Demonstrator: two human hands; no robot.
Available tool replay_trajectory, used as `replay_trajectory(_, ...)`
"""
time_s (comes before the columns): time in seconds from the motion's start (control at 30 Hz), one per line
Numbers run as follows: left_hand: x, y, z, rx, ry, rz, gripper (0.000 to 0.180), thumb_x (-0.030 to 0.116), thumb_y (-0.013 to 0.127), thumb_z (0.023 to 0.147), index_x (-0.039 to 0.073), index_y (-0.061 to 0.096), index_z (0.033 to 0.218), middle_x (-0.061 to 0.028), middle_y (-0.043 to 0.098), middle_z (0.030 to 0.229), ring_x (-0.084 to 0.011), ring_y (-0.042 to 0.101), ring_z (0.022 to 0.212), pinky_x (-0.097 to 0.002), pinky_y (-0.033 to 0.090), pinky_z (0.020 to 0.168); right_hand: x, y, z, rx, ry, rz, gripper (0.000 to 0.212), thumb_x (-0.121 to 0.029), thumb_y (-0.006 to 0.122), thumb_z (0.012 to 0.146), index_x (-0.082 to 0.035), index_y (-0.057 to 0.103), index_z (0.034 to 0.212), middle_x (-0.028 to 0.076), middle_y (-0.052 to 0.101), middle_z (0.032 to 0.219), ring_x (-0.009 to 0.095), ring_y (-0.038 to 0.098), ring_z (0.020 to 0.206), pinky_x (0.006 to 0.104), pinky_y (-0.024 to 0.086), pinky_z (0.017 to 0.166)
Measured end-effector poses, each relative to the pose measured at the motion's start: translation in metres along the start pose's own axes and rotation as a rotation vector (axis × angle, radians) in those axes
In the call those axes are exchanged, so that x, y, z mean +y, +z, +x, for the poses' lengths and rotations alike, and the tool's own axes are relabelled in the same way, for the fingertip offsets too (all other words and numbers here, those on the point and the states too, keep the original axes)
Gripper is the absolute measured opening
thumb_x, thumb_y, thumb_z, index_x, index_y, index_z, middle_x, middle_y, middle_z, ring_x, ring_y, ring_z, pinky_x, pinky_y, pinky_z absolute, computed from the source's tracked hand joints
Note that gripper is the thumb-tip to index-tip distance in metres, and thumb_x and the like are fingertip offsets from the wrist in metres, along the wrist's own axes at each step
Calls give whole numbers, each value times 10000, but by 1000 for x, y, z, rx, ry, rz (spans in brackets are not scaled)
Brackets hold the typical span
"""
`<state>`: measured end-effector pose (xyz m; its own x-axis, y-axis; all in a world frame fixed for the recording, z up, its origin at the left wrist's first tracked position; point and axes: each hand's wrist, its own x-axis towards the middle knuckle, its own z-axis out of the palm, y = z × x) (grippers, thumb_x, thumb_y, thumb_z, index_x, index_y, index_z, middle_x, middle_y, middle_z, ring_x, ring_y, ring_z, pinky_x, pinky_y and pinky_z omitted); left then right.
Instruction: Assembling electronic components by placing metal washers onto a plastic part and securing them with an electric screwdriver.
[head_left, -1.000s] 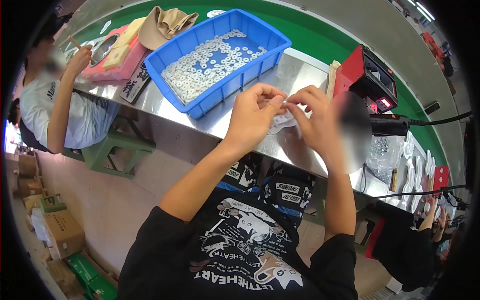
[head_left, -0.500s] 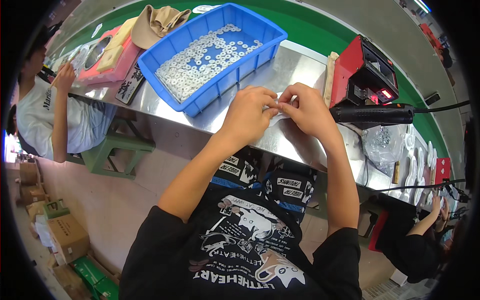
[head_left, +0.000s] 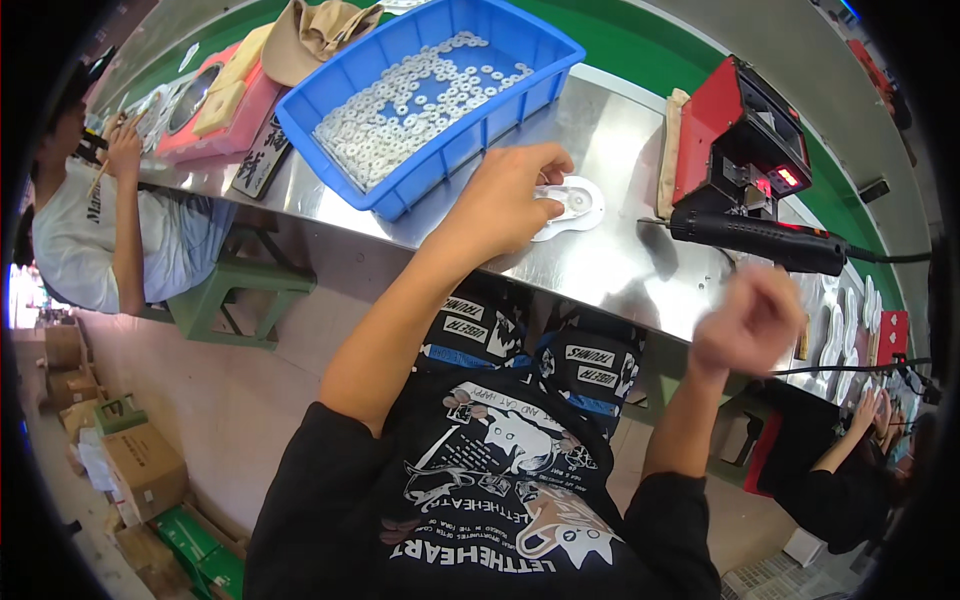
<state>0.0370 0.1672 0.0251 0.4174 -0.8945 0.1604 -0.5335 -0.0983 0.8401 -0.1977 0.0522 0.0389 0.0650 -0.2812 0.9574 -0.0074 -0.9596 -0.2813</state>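
My left hand [head_left: 505, 200] grips the left end of a white figure-eight-shaped plastic shell [head_left: 578, 208] with its thumb and fingers. The shell lies on the metal tabletop [head_left: 610, 130], its hollow side up. My right hand [head_left: 748, 318] is off to the right, over the table's front edge and apart from the shell. Motion smears its fingers, so whether they hold anything is unclear. Between the shell and the red box-shaped machine [head_left: 705, 135] shows the metal tip of a black corded electric screwdriver [head_left: 760, 236]. The screwdriver lies just beyond my right hand.
A blue plastic bin [head_left: 440, 165] of small white rings [head_left: 375, 150] stands beyond my left hand. At the far left are a tan cap [head_left: 300, 45] and a pink block [head_left: 195, 135]. More white shells [head_left: 832, 335] lie to the right. People sit on both sides.
My right hand has left the white shell and swung right, toward the near side of the screwdriver. My left hand stays on the shell, which is now more exposed.
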Motion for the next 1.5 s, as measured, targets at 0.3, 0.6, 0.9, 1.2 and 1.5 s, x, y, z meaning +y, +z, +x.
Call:
replay_trajectory(0.3,-6,-12,16,-225,63,82,277,24,794,763,-20,745,1032,-179,711,1071,-330,704,998,-393,547,899,-11,5,-8,208,1004,430,612,-11,666,946,22,322,1451,134,523,1258,230,575,1169,420,455,1081)
replay_trajectory(0.6,-2,5,9,-33,-3,153,281,-8,800,725,-7,757,1002,-125,710,942,-252,672,864,-336,529,823,3,31,21,331,996,515,519,60,672,912,19,414,1360,81,611,932,186,631,790,347,534,801)
replay_trajectory(0.9,2,24,6,-21,151,94,245,-42,769,731,1,760,971,-137,706,944,-291,679,867,-368,535,814,39,-11,116,148,479,421,447,13,642,904,71,477,1315,67,553,703,149,541,564,335,478,556)
replay_trajectory(1.2,5,48,3,-15,419,116,175,-48,696,760,18,726,919,-110,709,959,-317,646,950,-409,518,831,57,8,134,160,585,497,415,-6,628,863,76,547,1262,55,542,664,150,528,481,298,470,498)
replay_trajectory(1.5,10,48,5,-22,429,124,154,-24,704,770,17,722,918,-111,712,943,-320,652,934,-408,517,835,66,3,132,193,704,545,386,-5,625,859,65,553,1232,59,517,637,155,506,468,313,454,490)
